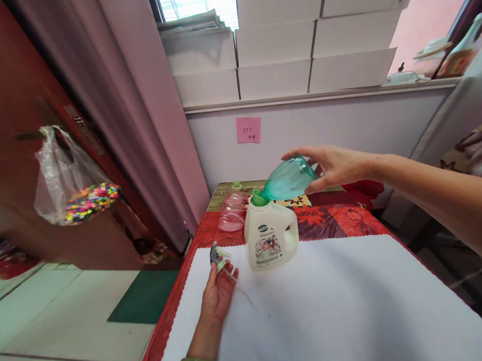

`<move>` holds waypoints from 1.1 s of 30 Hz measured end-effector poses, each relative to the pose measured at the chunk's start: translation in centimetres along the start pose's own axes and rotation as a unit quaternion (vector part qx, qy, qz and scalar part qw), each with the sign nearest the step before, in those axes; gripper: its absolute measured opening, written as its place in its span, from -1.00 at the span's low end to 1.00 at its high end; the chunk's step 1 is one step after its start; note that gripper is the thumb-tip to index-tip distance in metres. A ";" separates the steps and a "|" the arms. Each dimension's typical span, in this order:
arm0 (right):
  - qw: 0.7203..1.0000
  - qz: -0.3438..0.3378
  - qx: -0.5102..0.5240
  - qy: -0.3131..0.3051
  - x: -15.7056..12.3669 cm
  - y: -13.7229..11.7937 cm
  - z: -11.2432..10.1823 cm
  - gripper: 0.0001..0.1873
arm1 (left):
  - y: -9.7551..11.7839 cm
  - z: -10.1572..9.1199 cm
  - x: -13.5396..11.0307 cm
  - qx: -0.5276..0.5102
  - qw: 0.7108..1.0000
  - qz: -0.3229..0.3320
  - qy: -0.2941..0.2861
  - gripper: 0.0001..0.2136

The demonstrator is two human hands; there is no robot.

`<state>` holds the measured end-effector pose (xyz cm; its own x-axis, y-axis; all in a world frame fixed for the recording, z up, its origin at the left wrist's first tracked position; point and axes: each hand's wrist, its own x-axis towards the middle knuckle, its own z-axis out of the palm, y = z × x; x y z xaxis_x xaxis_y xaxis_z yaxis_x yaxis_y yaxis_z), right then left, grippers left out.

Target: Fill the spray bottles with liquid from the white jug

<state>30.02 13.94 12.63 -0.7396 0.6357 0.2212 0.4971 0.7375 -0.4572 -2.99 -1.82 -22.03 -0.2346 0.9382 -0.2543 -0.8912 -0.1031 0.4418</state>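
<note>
A translucent teal spray bottle body (287,178) is gripped near its base by my right hand (332,167). It tilts steeply, neck down, with its mouth at a green funnel (260,197). That funnel sits in the opening of a cream detergent jug (269,244), which stands upright with its handle to the right. In my left hand (219,293), palm up with the fingers curled, is a grey and light-green spray trigger head (216,256). Its thin clear tube trails down to the right. I cannot make out liquid passing through the funnel.
Behind the jug, a pink transparent bottle (232,209) with a green cap stands on the red patterned table cover (329,221). A white mat (322,311) lies in front. White boxes (274,48) are stacked on the sill; a plastic bag of colourful pieces (78,185) hangs at left.
</note>
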 end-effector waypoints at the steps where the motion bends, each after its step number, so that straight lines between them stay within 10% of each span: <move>1: 1.000 -0.005 0.001 0.001 0.1 -0.1 -0.1 -0.14 | 0.0 -0.1 0.0 0.000 1.000 0.001 0.001 -0.78; 33: 0.997 -0.052 0.005 0.049 3.6 -3.3 -0.2 -0.19 | -0.2 -0.4 0.3 0.004 1.000 -0.005 0.000 -0.79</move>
<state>25.81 13.83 15.11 -0.7387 0.5761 0.3499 0.4154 0.7979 -0.4368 -3.08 -1.63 -22.55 -0.2262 0.9391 -0.2585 -0.8903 -0.0917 0.4460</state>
